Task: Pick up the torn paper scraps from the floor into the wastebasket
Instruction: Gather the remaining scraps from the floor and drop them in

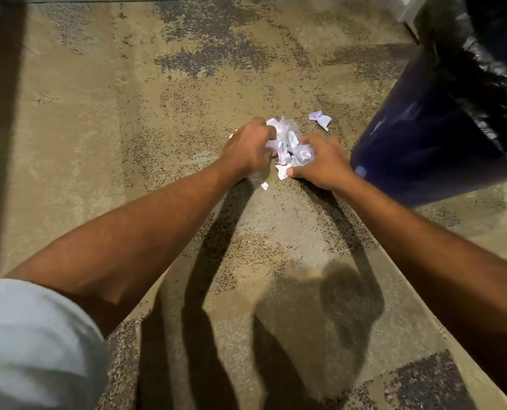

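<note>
Right, left grip (250, 146) and right grip (320, 165) were both down on the carpet floor (187, 84), fingers curled round one bunched pile of paper scraps (290, 143) between them. A stray scrap (320, 119) lay just beyond the pile, and a small bit (264, 186) lay just short of it. The dark blue wastebasket (417, 143) with black liner (497, 69) stood near on the right.

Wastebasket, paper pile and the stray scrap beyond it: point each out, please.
wastebasket (417, 149): head view, on its dark blue side wall.
paper pile (287, 139): head view, on its crumpled white middle.
stray scrap (320, 118): head view, on the centre of the white piece.
</note>
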Motion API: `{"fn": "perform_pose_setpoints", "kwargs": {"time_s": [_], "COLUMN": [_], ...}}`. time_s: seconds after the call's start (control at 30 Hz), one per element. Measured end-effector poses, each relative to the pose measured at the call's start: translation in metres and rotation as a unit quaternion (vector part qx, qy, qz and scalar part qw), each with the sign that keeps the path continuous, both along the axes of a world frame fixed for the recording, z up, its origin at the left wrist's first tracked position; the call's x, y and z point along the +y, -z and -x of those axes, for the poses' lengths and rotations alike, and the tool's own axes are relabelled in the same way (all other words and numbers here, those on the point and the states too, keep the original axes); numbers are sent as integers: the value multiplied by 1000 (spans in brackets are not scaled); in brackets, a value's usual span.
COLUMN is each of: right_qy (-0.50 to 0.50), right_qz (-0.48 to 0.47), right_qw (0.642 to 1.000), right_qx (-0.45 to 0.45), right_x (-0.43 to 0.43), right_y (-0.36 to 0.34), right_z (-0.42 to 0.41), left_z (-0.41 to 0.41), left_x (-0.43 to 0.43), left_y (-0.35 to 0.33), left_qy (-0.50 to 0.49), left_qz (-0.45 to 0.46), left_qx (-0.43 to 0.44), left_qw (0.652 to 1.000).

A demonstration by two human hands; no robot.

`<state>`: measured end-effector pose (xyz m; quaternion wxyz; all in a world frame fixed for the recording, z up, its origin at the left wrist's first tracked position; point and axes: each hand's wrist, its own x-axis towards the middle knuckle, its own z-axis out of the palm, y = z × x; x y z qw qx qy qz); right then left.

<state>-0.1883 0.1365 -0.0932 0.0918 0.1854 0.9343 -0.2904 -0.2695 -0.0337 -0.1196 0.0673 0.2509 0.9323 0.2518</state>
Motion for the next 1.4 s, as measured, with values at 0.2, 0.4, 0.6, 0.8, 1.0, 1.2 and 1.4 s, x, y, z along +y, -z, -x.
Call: {"fn": "perform_pose_setpoints", "kwargs": {"time_s": [0.2, 0.4, 0.6, 0.8, 1.0, 1.2, 1.4], "right_qy": [15, 87, 122, 115, 72, 54, 117], "right_qz": [77, 215, 278, 298, 296, 288, 275], "right_qw": [996, 971, 951, 942, 936, 918, 903], "right_qx": [42, 50, 61, 102, 179, 267, 310], "right_x": [-16, -28, -32, -41, -52, -44, 0], "right_y": [0, -7, -17, -66, -145, -230, -298], "right_z": [-4, -12, -21, -29, -37, -47, -66], "left_z": [-13, -23, -36, -41, -34, -32, -56], "left_x": [11, 10, 2, -7, -19, -7, 52], "left_y": [1, 12, -7, -61, -142, -237, -309], "left_qy": [-11, -72, -92, -63, -8, 51, 83], "left_qz": [-56, -228, -315, -344, -353, -362, -406], "left_qx": [-42, -219, -299, -303, -272, -210, -198], "left_qw": [997, 946, 896, 887, 895, 907, 888]}}
